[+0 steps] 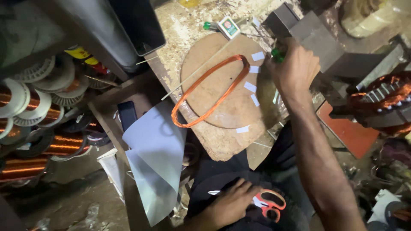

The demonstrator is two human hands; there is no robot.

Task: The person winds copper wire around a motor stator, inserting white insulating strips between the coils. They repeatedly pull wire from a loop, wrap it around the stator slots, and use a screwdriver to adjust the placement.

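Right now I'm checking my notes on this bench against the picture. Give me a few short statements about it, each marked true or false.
1. The copper coil lies on the round board. True.
2. The right hand rests on the scissors. False: it is up beside the grey block, and the left hand is by the scissors.
3. The scissors have blue handles. False: red.
4. White slips lie beside the coil. True.
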